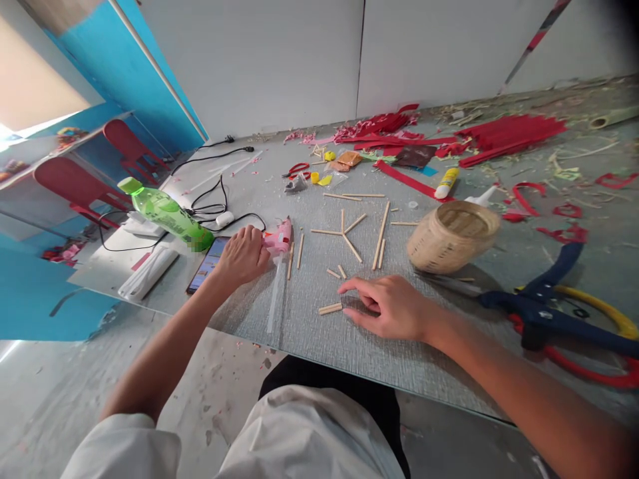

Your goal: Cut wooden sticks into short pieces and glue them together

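Note:
My left hand (pixel 245 255) is closed around the handle of a pink hot glue gun (pixel 280 237), which lies on the grey table. A clear glue stick (pixel 274 296) trails from its back. My right hand (pixel 392 306) holds nothing; its thumb and forefinger are apart beside a pair of short wooden sticks (pixel 330 309). Two more short sticks (pixel 341 271) lie just above the forefinger. Farther back, several sticks form a branching figure (pixel 343 233). Longer sticks (pixel 381 236) lie to its right, and two thin ones (pixel 299 251) by the glue gun.
A bamboo cup (pixel 454 236) stands right, with large blue-handled shears (pixel 544 309) beside it. A green bottle (pixel 167 213), a phone (pixel 207 265) and black cables (pixel 219 199) are left. Red paper strips (pixel 514 136), a glue tube (pixel 446 183) and scraps lie at the back.

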### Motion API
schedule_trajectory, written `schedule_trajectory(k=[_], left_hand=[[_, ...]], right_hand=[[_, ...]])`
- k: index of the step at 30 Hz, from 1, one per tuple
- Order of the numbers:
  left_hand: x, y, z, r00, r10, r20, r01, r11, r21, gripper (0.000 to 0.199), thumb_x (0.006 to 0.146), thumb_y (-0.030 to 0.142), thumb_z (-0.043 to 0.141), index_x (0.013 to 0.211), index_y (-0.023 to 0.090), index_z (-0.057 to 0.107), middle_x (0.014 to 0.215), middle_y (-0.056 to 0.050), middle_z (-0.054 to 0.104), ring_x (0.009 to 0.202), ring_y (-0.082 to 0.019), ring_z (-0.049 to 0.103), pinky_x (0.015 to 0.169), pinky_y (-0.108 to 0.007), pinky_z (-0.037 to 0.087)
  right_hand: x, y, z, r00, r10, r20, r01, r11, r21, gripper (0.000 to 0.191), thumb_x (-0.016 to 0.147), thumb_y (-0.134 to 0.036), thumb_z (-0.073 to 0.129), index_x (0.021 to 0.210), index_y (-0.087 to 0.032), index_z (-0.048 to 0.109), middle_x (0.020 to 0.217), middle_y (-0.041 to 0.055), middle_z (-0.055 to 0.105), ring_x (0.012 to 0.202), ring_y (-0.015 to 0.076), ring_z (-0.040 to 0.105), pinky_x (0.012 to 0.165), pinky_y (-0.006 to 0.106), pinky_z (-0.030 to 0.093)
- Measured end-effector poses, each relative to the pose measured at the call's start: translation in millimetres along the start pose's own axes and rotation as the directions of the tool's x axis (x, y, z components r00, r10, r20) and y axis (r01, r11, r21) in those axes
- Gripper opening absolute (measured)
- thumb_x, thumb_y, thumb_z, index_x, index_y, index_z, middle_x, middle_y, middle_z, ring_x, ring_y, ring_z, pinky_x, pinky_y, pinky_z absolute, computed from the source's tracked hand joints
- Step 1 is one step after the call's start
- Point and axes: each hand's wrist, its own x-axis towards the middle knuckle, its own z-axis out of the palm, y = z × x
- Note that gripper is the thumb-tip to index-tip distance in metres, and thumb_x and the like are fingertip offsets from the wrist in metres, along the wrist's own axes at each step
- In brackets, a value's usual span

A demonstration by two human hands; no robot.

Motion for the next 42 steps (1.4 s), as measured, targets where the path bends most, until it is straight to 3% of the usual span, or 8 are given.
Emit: schedule_trajectory(k=[6, 13, 30, 37, 39, 42], left_hand=[[-10, -1, 6.6, 1.000, -0.003, -0.027, 0.004, 0.999, 0.053, 0.019, 0.095, 0.026, 0.042, 0.103, 0.015, 0.054, 0.108, -0.020, 0.063, 0.101, -0.036, 0.061, 0.086, -0.047, 0.051], [-18, -5, 9.2, 0.997, -0.018, -0.075, 0.026, 0.993, 0.119, 0.021, 0.092, 0.028, 0.046, 0.103, 0.014, 0.057, 0.104, -0.020, 0.063, 0.098, -0.037, 0.060, 0.085, -0.049, 0.047], [-23, 23, 4.7, 0.995, 0.094, -0.033, -0.097, 0.988, -0.119, 0.019, 0.098, 0.027, 0.047, 0.111, 0.016, 0.055, 0.109, -0.017, 0.063, 0.100, -0.033, 0.057, 0.090, -0.048, 0.045], [-26, 13, 5.3, 0.986, 0.133, -0.097, -0.143, 0.984, -0.108, 0.020, 0.092, 0.016, 0.052, 0.111, 0.017, 0.055, 0.117, -0.017, 0.064, 0.108, -0.035, 0.056, 0.089, -0.048, 0.046], [-31, 16, -2.0, 0.984, 0.128, -0.124, -0.143, 0.982, -0.123, 0.025, 0.089, 0.011, 0.051, 0.113, 0.017, 0.055, 0.123, -0.017, 0.065, 0.114, -0.036, 0.056, 0.091, -0.049, 0.045], [-44, 32, -21.3, 0.966, 0.054, -0.253, -0.104, 0.976, -0.189, 0.036, 0.089, 0.008, 0.050, 0.123, 0.019, 0.055, 0.135, -0.017, 0.065, 0.123, -0.036, 0.055, 0.094, -0.051, 0.043]], right_hand=[[2, 2, 6, 1.000, -0.021, -0.013, 0.021, 0.998, -0.058, 0.018, 0.098, -0.038, 0.067, 0.107, -0.026, 0.076, 0.062, -0.0060, 0.061, 0.059, 0.0122, 0.059, 0.064, 0.027, 0.036], [2, 3, 4, 1.000, -0.016, -0.014, 0.015, 0.999, -0.041, 0.014, 0.098, -0.035, 0.068, 0.098, -0.026, 0.077, 0.059, -0.0063, 0.060, 0.055, 0.0099, 0.054, 0.062, 0.026, 0.034], [-1, 21, -19, 0.998, 0.059, -0.011, -0.060, 0.992, -0.107, 0.016, 0.098, -0.038, 0.067, 0.100, -0.026, 0.078, 0.060, -0.0055, 0.061, 0.051, 0.0096, 0.050, 0.059, 0.027, 0.032], [-1, 21, -17, 0.999, 0.050, -0.013, -0.051, 0.994, -0.095, 0.018, 0.098, -0.038, 0.067, 0.098, -0.025, 0.079, 0.060, -0.0047, 0.061, 0.051, 0.0094, 0.050, 0.059, 0.027, 0.032], [-1, 20, -16, 0.999, 0.046, -0.025, -0.048, 0.995, -0.093, 0.018, 0.098, -0.037, 0.067, 0.097, -0.024, 0.079, 0.060, -0.0045, 0.061, 0.051, 0.0094, 0.051, 0.060, 0.027, 0.033], [-2, 19, -15, 0.998, 0.030, -0.046, -0.034, 0.996, -0.081, 0.017, 0.096, -0.036, 0.068, 0.097, -0.023, 0.079, 0.059, -0.0048, 0.060, 0.052, 0.0099, 0.052, 0.059, 0.027, 0.033]])
